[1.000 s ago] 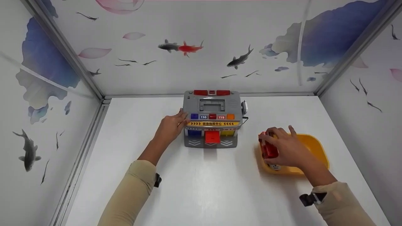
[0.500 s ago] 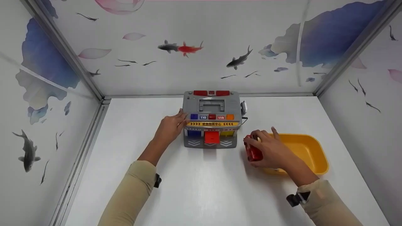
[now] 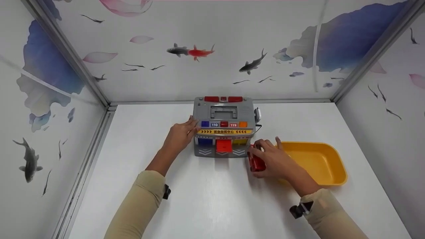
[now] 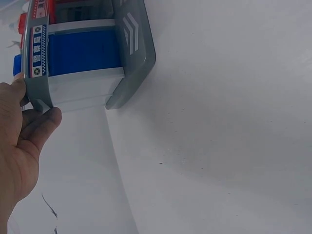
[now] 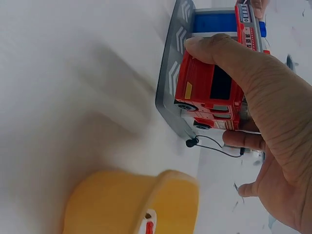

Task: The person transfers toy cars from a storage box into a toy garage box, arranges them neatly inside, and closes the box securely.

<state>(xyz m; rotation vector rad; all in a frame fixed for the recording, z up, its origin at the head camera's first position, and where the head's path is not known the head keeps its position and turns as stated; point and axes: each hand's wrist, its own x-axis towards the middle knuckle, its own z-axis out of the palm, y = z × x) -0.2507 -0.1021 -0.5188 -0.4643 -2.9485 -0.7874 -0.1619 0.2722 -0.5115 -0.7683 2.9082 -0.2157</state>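
Observation:
A grey toy emergency station (image 3: 245,106) stands near the back wall, with blue and yellow doors and a red flap (image 3: 224,146) sticking out from the middle bay. My left hand (image 3: 179,135) grips its left front corner; in the left wrist view the thumb and fingers (image 4: 41,129) pinch the roof edge beside the blue door (image 4: 84,52). My right hand (image 3: 277,161) holds a red toy fire truck (image 3: 256,162) just right of the station's front ramp. Black windows and wheels of the truck (image 5: 200,80) show in the right wrist view; the palm hides part of it.
A yellow bin (image 3: 342,166) sits on the white table to the right, partly behind my right forearm. Something white and red (image 5: 149,223) shows inside it. A black cord (image 5: 214,150) hangs at the station's right side. Printed panels enclose the back and sides.
My right hand has carried the fire truck leftward, from over the yellow bin to beside the station's front right corner. The left hand stays on the station.

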